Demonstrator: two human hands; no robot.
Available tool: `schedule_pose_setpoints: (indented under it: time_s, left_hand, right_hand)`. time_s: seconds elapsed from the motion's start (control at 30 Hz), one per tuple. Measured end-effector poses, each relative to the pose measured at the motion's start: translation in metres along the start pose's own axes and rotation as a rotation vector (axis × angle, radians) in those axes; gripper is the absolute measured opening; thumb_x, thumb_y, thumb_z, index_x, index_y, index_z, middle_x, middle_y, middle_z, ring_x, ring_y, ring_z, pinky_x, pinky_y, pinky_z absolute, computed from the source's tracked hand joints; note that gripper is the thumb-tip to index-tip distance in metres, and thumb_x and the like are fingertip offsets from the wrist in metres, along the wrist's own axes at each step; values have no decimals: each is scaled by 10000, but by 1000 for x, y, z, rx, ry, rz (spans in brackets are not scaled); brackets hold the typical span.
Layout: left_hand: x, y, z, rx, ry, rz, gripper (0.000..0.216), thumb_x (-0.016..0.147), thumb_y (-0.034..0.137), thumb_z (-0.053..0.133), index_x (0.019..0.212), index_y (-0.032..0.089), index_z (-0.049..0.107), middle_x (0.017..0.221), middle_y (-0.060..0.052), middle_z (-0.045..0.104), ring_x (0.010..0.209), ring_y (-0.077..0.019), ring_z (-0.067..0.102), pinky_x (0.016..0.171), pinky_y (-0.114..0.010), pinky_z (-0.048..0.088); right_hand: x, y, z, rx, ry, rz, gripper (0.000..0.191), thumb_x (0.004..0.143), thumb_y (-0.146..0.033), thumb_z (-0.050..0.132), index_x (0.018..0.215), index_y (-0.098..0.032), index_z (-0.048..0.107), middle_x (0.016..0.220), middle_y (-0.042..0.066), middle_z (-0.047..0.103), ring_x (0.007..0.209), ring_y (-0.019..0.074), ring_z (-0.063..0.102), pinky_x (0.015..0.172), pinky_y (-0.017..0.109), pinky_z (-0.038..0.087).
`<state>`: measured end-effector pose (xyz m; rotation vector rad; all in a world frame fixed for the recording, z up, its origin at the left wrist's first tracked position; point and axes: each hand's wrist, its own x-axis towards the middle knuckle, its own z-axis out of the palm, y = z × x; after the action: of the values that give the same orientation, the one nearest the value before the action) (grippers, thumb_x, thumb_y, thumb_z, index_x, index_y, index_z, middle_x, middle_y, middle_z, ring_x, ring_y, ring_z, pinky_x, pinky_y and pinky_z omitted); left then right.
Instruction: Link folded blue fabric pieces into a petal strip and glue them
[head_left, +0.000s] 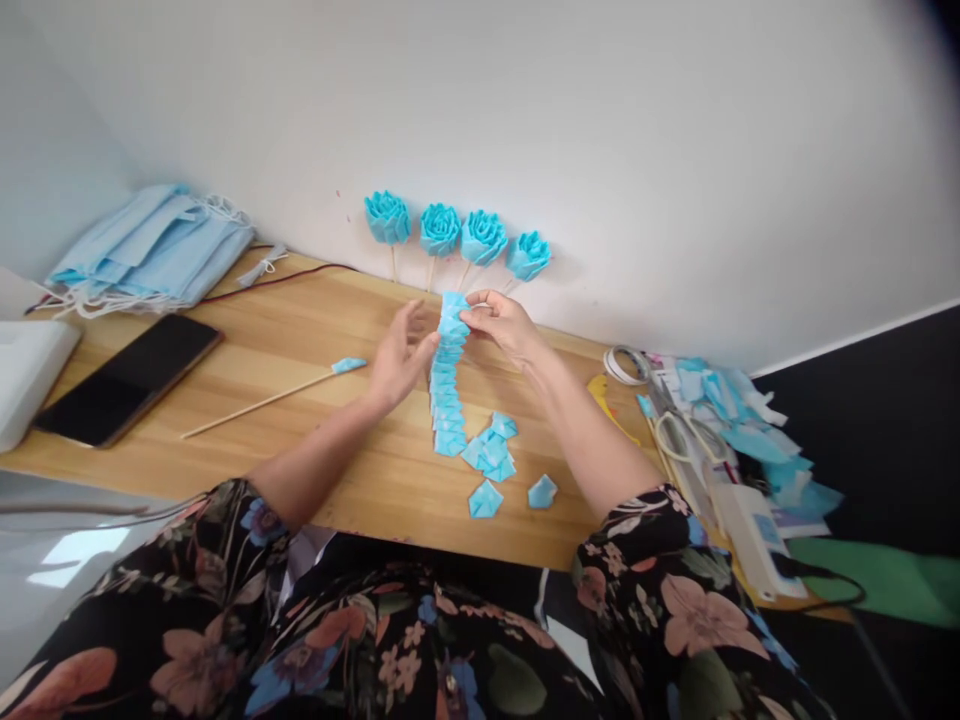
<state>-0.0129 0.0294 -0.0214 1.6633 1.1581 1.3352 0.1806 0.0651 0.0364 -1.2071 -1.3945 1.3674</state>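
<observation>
A row of overlapping folded light-blue petals [445, 390] lies on the wooden table, stretching away from me. At its far end my right hand [504, 322] pinches a folded petal [454, 301] between thumb and fingers. My left hand [405, 355] is open beside the row's left edge, its fingers apart and its thumb tip close to the petals; whether it touches them I cannot tell. Nearer to me is a small pile of loose folded petals [492, 455], with single petals [485, 499] [541, 491] around it. A wooden stick [259, 403] with a blue petal on its tip [349, 365] lies to the left.
Several finished blue flowers [439, 230] on sticks lean against the wall. At the left are a stack of face masks [154, 245] and a phone [129, 378]. Scissors [686, 438], a tape roll [625, 366], a glue gun [757, 540] and blue scraps [727, 400] crowd the right end.
</observation>
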Motion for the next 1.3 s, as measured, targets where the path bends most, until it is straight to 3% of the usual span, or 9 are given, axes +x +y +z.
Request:
schedule_pose_setpoints:
  time_s: [0.1,0.2,0.37,0.5,0.7,0.83,0.97,1.13,1.3]
  left_hand:
    - [-1,-3,6,-319,-288,-201,696,902,537,627,1457,172,421,1344,-179,659,1180,-278,667,953,-424,542]
    - [-4,1,9,-431,-472,-270,727,827,537,724,1406,173,480,1327,-177,673,1166,-293,674,929,-423,553]
    - [-7,12,4,-421,-590,-304,641,797,458,770,1332,171,566,1258,-147,712,1079,-254,700,855,-356,558]
    - [-9,19,-2,-547,-718,-490,532,834,453,737,1267,163,628,1082,-144,764,820,-210,727,689,-314,548]
    - [-11,24,-8,-752,-935,-711,376,828,416,776,1081,158,673,1062,-164,779,883,-237,746,787,-392,595]
    - [-10,19,-8,-811,-943,-748,300,845,324,755,1081,157,674,1076,-166,780,982,-275,748,865,-480,596]
    - [-6,14,-6,-832,-824,-771,182,878,256,698,1027,157,667,1084,-159,780,981,-255,754,923,-485,588]
    - [-4,15,-5,-839,-769,-782,183,916,278,658,1071,180,651,1082,-145,783,956,-258,769,938,-500,583]
    - [-7,17,-3,-822,-757,-788,212,958,308,621,1130,185,641,1052,-139,788,936,-271,781,907,-487,597]
  right_hand:
    - [-12,-4,-3,61,51,41,370,734,-316,840,1032,-209,648,753,-33,710,700,130,660,716,272,547]
    - [-14,-2,-4,123,142,67,291,790,-275,799,1035,-216,654,763,-39,713,688,111,661,715,251,557]
    - [-2,9,-8,255,256,110,169,881,-202,689,1046,-219,655,779,-42,719,697,98,671,707,226,554]
    - [10,20,-11,286,312,169,120,918,-164,623,1022,-207,667,737,-51,700,656,94,651,701,231,540]
    - [27,33,-14,215,435,200,122,899,-186,679,1019,-194,655,711,-44,681,638,100,636,730,253,554]
    - [31,35,-15,178,449,195,297,902,-156,646,1194,-200,616,831,-7,722,704,106,677,780,273,577]
    - [22,35,-22,-101,404,174,424,897,-156,606,1319,-198,601,952,50,731,808,158,709,782,311,590]
    - [-17,36,-35,-436,295,-48,336,897,-267,594,1212,-210,696,996,57,758,945,199,692,867,357,570]
    - [-67,36,-28,-492,119,-40,369,923,-500,566,966,-191,762,950,57,775,896,203,687,794,318,528]
